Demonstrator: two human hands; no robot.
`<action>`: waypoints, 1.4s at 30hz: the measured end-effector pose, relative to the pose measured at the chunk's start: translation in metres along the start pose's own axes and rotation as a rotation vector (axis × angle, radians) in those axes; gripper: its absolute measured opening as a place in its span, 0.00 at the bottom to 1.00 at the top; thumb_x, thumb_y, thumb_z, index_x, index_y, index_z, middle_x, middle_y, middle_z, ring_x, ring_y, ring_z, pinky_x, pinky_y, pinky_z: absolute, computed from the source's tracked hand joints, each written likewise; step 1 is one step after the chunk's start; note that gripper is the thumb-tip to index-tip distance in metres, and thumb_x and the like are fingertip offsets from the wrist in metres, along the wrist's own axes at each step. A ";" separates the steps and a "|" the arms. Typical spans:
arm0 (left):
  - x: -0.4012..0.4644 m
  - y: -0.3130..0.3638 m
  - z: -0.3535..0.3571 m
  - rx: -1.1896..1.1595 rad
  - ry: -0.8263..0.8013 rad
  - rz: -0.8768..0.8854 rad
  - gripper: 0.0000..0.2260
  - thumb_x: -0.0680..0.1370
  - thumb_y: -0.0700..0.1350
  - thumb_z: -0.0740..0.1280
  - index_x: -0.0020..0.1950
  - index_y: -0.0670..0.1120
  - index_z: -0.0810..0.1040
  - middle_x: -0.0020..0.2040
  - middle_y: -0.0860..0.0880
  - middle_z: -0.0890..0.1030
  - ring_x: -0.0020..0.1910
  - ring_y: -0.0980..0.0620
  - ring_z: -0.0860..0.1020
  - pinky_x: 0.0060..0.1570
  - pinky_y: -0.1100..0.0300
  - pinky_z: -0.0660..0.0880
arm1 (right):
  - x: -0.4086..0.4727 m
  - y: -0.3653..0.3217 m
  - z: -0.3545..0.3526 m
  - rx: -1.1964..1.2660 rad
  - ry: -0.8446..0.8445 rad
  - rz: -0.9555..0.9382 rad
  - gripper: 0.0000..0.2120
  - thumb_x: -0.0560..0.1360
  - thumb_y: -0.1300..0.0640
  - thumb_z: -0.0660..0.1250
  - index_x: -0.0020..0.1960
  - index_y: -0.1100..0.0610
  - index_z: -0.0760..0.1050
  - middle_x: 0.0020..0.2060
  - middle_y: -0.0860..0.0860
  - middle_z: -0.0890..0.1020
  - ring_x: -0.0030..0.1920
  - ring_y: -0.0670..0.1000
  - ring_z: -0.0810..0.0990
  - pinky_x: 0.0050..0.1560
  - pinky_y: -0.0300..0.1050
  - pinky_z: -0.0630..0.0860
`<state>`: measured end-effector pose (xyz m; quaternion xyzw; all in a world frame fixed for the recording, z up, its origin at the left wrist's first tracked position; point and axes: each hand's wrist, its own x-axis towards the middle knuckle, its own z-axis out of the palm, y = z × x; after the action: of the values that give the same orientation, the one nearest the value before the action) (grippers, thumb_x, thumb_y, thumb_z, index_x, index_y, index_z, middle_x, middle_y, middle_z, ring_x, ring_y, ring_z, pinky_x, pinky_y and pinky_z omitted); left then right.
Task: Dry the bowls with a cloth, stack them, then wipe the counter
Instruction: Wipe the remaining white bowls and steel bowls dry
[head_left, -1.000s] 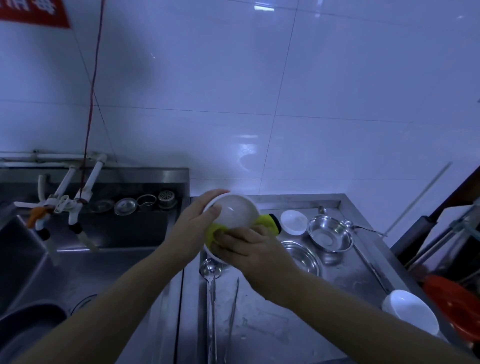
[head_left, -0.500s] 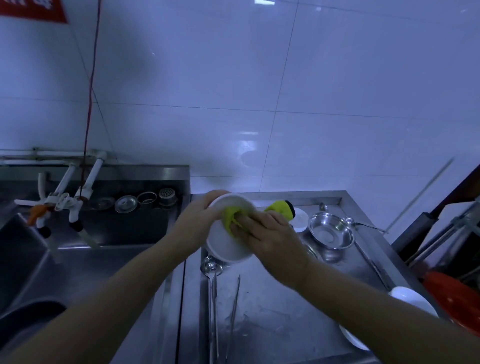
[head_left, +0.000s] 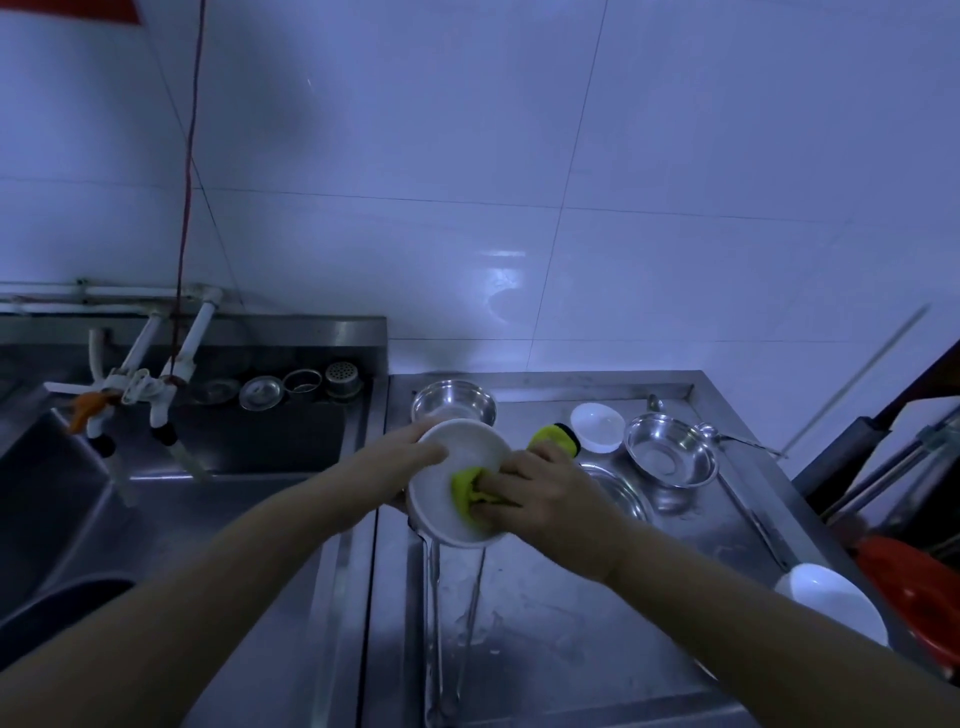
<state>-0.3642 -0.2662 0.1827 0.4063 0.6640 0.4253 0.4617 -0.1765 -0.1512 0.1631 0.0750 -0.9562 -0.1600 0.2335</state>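
Right up close, two bare forearms reached in over the stainless steel counter (head_left: 545, 623), wet and streaked. At its near right edge sat one round white ceramic bowl (head_left: 831, 603), apart from the rest, perhaps already dried, though that was only a guess. Two long metal utensils (head_left: 452, 597) lay lengthwise below the hands.

Then the action: the left hand (head_left: 400, 467) had its grip clamped on the rim of a shallow white bowl (head_left: 452, 493), held off the counter and tilted toward the person, so the inside lay open to wiping. The right hand (head_left: 545, 493) had its grip bunched round a yellow-green cloth with a black edge (head_left: 470, 491), pressing it into the bowl while the tail of the cloth poked out behind the knuckles. Drying, clearly, with stacking and the counter wipe not yet begun.

Farther back the count ran: three steel bowls, one half hidden under the right wrist (head_left: 618, 493), one round one beside it (head_left: 670, 454), one against the back lip (head_left: 452, 405). One small white dish (head_left: 597, 427) sat between them. That made three white pieces and three steel in all. Beyond, left, the sink's white taps (head_left: 135, 387) hung under the tiled wall.
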 end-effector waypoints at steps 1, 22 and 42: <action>-0.002 -0.002 -0.001 0.074 -0.002 0.039 0.15 0.78 0.45 0.62 0.62 0.62 0.70 0.57 0.45 0.77 0.50 0.47 0.80 0.41 0.55 0.79 | 0.000 0.001 -0.001 0.024 -0.031 0.010 0.08 0.69 0.60 0.74 0.46 0.50 0.82 0.47 0.47 0.83 0.43 0.52 0.79 0.43 0.46 0.72; -0.028 -0.008 0.037 -0.387 0.020 0.199 0.06 0.71 0.44 0.69 0.46 0.46 0.82 0.43 0.44 0.82 0.41 0.50 0.78 0.43 0.59 0.74 | -0.006 -0.003 -0.035 0.608 0.369 0.863 0.25 0.73 0.42 0.66 0.67 0.46 0.66 0.64 0.41 0.72 0.59 0.41 0.65 0.61 0.27 0.59; -0.017 0.013 0.056 -0.701 0.024 0.327 0.10 0.70 0.38 0.66 0.47 0.45 0.84 0.46 0.45 0.84 0.42 0.51 0.82 0.40 0.61 0.79 | 0.018 0.013 -0.039 1.115 0.548 1.175 0.13 0.81 0.57 0.60 0.52 0.44 0.81 0.53 0.44 0.83 0.57 0.44 0.79 0.60 0.43 0.73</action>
<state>-0.3043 -0.2672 0.1879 0.3192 0.4102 0.6992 0.4908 -0.1748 -0.1530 0.2075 -0.2927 -0.6886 0.5046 0.4306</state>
